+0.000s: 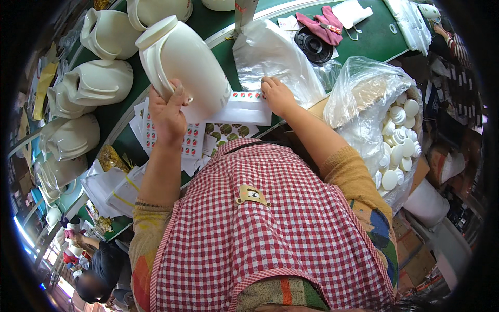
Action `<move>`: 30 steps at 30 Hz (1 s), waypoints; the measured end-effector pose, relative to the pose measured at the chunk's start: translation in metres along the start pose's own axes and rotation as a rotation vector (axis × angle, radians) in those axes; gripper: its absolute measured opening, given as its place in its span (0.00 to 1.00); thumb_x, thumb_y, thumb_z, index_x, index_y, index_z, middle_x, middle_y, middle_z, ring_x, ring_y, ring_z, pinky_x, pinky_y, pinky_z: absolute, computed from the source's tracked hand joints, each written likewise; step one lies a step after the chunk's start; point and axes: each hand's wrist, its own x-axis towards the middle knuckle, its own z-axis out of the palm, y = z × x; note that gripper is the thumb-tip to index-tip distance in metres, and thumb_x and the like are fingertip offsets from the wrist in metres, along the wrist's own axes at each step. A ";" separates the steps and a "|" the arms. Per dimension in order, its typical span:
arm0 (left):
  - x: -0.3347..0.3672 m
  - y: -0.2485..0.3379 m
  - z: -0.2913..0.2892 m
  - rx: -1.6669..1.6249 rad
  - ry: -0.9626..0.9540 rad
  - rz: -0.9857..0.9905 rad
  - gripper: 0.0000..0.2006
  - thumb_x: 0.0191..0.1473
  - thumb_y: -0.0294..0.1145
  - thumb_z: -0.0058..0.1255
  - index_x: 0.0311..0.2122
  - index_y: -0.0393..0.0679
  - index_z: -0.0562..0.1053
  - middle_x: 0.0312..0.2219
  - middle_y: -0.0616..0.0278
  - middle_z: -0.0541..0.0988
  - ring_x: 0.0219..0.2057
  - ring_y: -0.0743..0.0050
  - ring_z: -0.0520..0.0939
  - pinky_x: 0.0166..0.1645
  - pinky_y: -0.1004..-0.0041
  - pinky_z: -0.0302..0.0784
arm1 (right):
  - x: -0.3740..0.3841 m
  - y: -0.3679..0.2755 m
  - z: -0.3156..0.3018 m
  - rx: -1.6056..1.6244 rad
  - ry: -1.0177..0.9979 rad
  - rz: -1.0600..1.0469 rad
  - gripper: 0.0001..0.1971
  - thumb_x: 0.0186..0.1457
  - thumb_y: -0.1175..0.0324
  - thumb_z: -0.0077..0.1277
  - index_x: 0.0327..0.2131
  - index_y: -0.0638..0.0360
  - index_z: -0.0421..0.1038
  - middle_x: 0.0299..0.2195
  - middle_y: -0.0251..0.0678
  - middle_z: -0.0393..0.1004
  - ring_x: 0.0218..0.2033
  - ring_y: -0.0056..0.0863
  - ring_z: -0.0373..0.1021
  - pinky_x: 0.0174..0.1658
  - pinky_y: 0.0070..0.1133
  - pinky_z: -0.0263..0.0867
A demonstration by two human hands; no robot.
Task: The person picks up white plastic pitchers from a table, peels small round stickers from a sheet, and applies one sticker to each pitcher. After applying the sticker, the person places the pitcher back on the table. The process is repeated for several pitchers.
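Checked red-white apron (260, 208) nearest camera. Hands apart. Left hand (169, 115) clamped on a cream vessel (192, 62), held tilted over the near edge of the green surface (375, 37). Right hand (278, 96) touching the right end of a white sticker strip (244, 112); can't tell if pinched. More sticker sheets (174, 138) by the near edge, clear plastic bag (278, 54) just beyond the right hand. Other cream vessels (101, 82) along the left side. White lids (403, 132) boxed off the right edge.
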 end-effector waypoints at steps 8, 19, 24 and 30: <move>-0.047 0.008 0.001 0.020 -0.020 -0.040 0.12 0.54 0.20 0.48 0.43 0.41 0.62 0.34 0.63 0.70 0.26 0.80 0.69 0.34 0.77 0.67 | 0.015 -0.013 -0.013 -0.080 -0.073 0.048 0.09 0.48 0.69 0.49 0.36 0.57 0.66 0.45 0.33 0.66 0.48 0.34 0.64 0.46 0.29 0.63; -0.041 -0.003 0.010 0.050 -0.008 -0.101 0.08 0.57 0.25 0.49 0.40 0.40 0.64 0.29 0.66 0.70 0.23 0.83 0.67 0.32 0.80 0.65 | 0.003 -0.017 -0.008 -0.128 0.036 0.060 0.07 0.48 0.69 0.50 0.33 0.54 0.67 0.36 0.33 0.69 0.41 0.33 0.67 0.42 0.30 0.62; -0.037 0.002 0.016 0.062 0.000 -0.121 0.07 0.57 0.25 0.48 0.39 0.41 0.64 0.27 0.66 0.69 0.23 0.82 0.66 0.32 0.80 0.65 | -0.011 -0.008 0.005 0.229 0.203 0.221 0.06 0.46 0.71 0.52 0.29 0.56 0.68 0.33 0.37 0.70 0.37 0.38 0.68 0.41 0.33 0.63; -0.033 -0.001 0.015 0.050 -0.038 -0.103 0.07 0.59 0.27 0.46 0.41 0.40 0.64 0.29 0.65 0.69 0.25 0.82 0.67 0.34 0.78 0.67 | -0.016 -0.004 -0.013 1.041 0.374 0.858 0.05 0.50 0.70 0.52 0.28 0.61 0.69 0.27 0.36 0.73 0.30 0.30 0.70 0.35 0.26 0.64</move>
